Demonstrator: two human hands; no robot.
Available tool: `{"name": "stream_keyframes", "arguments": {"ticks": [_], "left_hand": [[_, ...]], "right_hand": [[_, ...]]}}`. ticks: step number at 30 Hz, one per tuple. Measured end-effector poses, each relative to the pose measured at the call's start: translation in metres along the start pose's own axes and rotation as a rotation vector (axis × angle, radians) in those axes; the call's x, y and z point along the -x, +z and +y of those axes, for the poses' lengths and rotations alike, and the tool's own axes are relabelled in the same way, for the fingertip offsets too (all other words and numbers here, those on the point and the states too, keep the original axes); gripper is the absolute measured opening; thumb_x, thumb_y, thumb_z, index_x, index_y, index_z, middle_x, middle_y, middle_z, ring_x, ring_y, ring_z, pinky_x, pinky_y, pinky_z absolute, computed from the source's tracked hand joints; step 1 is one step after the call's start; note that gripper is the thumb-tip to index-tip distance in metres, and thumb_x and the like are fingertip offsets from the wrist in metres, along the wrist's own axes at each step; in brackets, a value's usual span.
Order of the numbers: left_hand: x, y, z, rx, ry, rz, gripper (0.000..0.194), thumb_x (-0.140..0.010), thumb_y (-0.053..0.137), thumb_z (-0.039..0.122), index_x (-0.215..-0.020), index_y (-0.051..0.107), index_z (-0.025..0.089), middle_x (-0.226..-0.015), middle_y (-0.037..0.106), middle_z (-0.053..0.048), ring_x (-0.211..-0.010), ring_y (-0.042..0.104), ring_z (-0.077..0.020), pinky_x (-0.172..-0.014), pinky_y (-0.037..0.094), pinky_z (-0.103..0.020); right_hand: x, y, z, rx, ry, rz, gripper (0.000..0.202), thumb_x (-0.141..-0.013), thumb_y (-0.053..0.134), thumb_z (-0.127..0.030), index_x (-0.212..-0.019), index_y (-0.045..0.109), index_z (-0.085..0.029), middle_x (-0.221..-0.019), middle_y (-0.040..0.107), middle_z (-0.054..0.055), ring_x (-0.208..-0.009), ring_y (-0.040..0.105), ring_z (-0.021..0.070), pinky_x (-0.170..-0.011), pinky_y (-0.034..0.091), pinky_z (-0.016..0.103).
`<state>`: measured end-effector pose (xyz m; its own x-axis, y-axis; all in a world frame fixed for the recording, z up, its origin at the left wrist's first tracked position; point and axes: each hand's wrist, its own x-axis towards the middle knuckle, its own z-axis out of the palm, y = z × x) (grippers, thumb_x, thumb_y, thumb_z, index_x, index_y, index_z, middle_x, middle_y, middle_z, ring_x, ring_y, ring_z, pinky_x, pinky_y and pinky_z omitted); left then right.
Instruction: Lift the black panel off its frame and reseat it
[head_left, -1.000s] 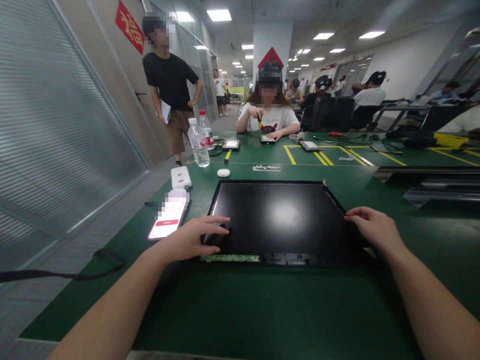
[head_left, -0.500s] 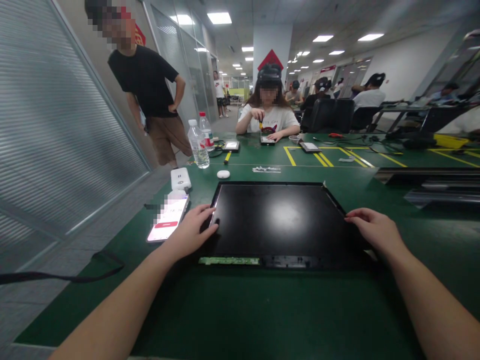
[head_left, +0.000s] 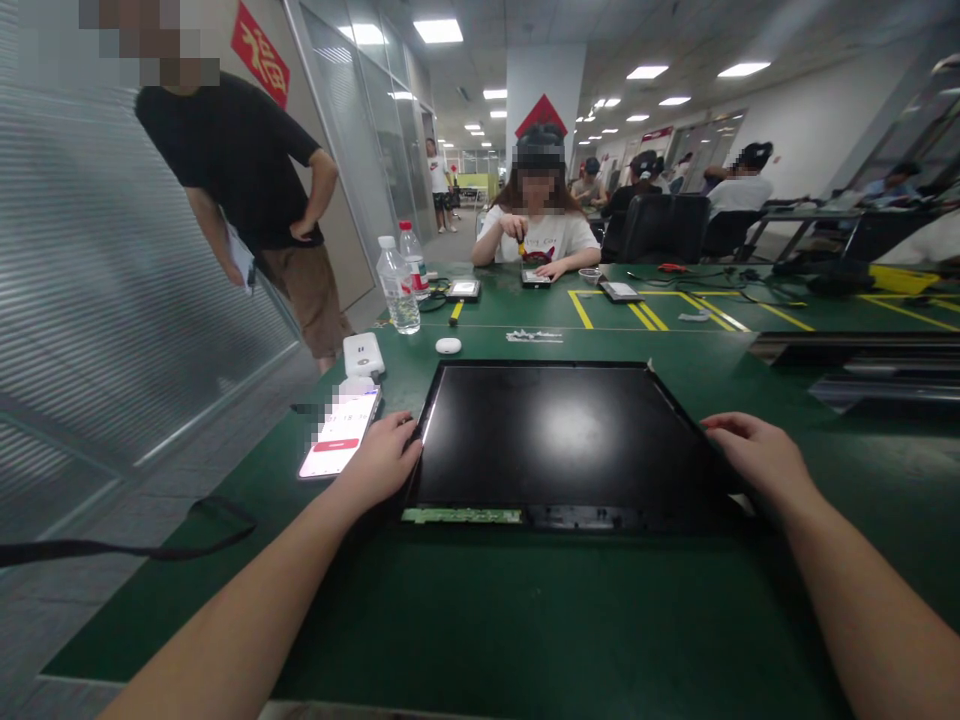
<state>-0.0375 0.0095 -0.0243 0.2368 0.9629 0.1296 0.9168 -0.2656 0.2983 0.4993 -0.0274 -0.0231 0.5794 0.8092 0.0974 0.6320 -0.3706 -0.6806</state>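
A dark LCD screen panel lies flat in front of me with its face up. A green circuit strip runs along the left part of its near edge. My left hand is at the panel's left edge, fingers bent against the side with the thumb close by. At the right edge, my right hand has its fingers curled and its fingertips at the frame. The undersides of both grips are hidden.
Left of the panel lie a lit phone and a white power bank. Beyond are a white earbud case, water bottles and dark strips. A co-worker sits opposite; another person stands left.
My left thumb has drawn back off the screen face to the left edge. My right hand has shifted slightly outward. The standing person has moved left and closer.
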Motion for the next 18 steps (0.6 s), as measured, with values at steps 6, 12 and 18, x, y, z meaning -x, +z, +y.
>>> {"name": "stream_keyframes", "arguments": {"ticks": [6, 12, 18], "left_hand": [[-0.003, 0.004, -0.007, 0.151, 0.017, 0.066, 0.038, -0.092, 0.062, 0.034, -0.116, 0.086, 0.019, -0.147, 0.074, -0.018, -0.14, 0.066, -0.0428, -0.125, 0.048, -0.061], [0.002, -0.008, 0.008, 0.448, -0.086, 0.099, 0.039, -0.092, 0.064, 0.035, -0.119, 0.087, 0.02, -0.148, 0.076, -0.013, -0.143, 0.065, -0.0394, -0.129, 0.045, -0.056], [0.012, -0.024, 0.043, 1.009, -0.568, 0.118, 0.042, -0.097, 0.075, 0.028, -0.139, 0.082, 0.023, -0.115, 0.088, -0.007, -0.105, 0.083, -0.0283, -0.094, 0.067, -0.039]], "right_hand": [[-0.005, 0.007, 0.005, 0.044, -0.067, -0.07, 0.025, -0.07, 0.066, -0.039, -0.085, 0.083, -0.029, -0.088, 0.082, 0.007, -0.085, 0.074, 0.0305, -0.079, 0.056, 0.044], [-0.007, 0.011, 0.01, 0.106, -0.136, -0.052, 0.03, -0.072, 0.065, -0.038, -0.092, 0.086, -0.029, -0.094, 0.083, 0.008, -0.092, 0.076, 0.0327, -0.086, 0.058, 0.045], [-0.014, 0.015, 0.018, 0.175, -0.155, -0.052, 0.033, -0.073, 0.065, -0.04, -0.094, 0.087, -0.028, -0.1, 0.084, 0.01, -0.096, 0.077, 0.0348, -0.085, 0.058, 0.046]]}}
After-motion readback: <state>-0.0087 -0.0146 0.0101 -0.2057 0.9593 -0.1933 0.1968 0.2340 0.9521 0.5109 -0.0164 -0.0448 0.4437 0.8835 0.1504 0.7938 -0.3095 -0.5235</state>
